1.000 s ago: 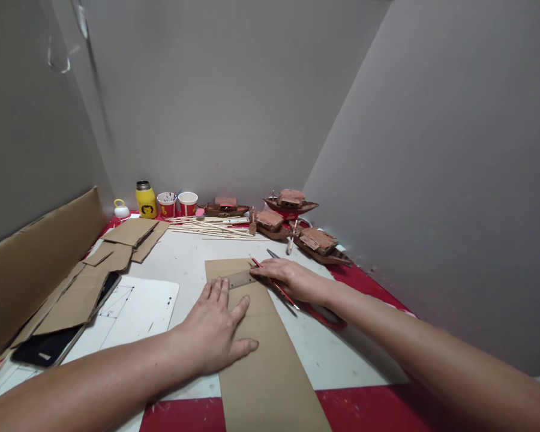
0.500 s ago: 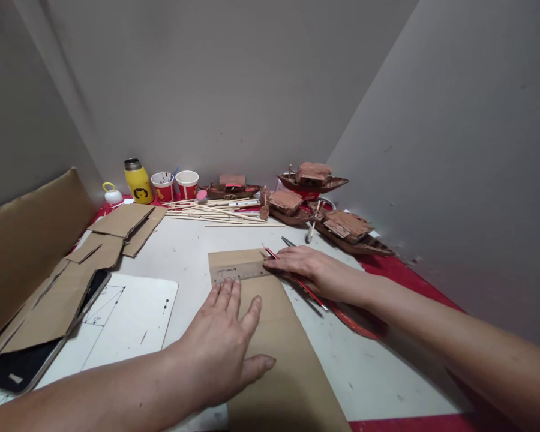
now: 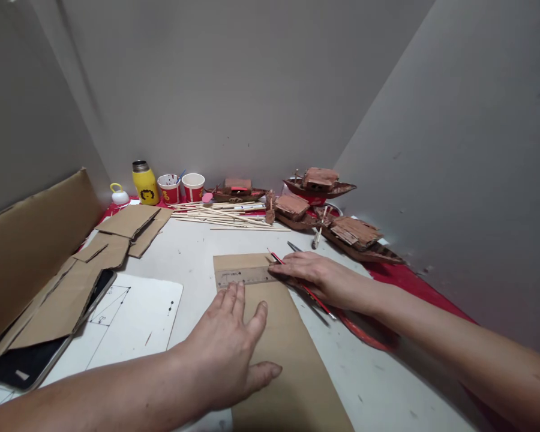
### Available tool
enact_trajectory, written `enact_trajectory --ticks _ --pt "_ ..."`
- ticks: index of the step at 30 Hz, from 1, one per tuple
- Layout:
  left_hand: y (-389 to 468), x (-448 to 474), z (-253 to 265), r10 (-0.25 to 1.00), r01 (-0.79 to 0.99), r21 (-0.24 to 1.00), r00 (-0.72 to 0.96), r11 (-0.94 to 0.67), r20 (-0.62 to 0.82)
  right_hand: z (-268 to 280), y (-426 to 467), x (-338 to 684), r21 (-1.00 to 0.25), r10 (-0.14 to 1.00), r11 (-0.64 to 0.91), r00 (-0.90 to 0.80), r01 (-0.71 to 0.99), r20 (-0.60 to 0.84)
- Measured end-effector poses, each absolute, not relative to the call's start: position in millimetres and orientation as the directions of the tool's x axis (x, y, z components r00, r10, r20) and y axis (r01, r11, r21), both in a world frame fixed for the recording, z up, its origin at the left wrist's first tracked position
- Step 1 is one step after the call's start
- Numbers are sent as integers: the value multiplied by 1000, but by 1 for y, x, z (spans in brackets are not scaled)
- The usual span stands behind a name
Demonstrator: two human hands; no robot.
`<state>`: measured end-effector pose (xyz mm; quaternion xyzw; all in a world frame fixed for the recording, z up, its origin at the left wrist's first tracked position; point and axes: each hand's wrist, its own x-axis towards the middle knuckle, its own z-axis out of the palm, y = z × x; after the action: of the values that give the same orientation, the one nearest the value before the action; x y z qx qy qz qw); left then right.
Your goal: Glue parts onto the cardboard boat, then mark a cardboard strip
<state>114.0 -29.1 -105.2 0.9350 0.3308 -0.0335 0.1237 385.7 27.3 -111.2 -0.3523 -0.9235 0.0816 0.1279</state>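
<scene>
A long strip of brown cardboard (image 3: pixel 288 336) lies on the white board in front of me. Across its far end rests a clear ruler (image 3: pixel 247 276). My left hand (image 3: pixel 231 348) is flat over the cardboard with fingers stretched, its fingertips at the ruler's near edge and the thumb spread. My right hand (image 3: pixel 321 277) has its fingertips on the ruler's right end and is closed around a red pencil (image 3: pixel 317 300), which points away to the left. Beneath that hand lies a thin dark grey tool (image 3: pixel 293 246), mostly covered, its kind unclear.
Cardboard pieces (image 3: pixel 56 306), a phone (image 3: pixel 27 363) and a drawn sheet (image 3: pixel 135 312) lie at left. Farther back are a yellow bottle (image 3: pixel 144 185), paper cups (image 3: pixel 192 188), wooden sticks (image 3: pixel 234 221) and several model boats (image 3: pixel 364 243). An orange-red curved object (image 3: pixel 364 336) sits beside my right wrist.
The whole view has shifted slightly, so everything sits a little farther right and lower. Both hands keep nearly the same place on the ruler and cardboard.
</scene>
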Motion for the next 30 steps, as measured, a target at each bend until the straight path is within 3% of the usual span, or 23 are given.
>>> enact_trajectory --ticks 13,30 --pt "-29 113 -104 615 626 238 778 -742 -128 -112 25 385 -243 685 727 -701 643 195" --pt "-18 116 -101 647 659 114 752 -743 -128 -120 27 389 -306 706 708 -650 636 282"
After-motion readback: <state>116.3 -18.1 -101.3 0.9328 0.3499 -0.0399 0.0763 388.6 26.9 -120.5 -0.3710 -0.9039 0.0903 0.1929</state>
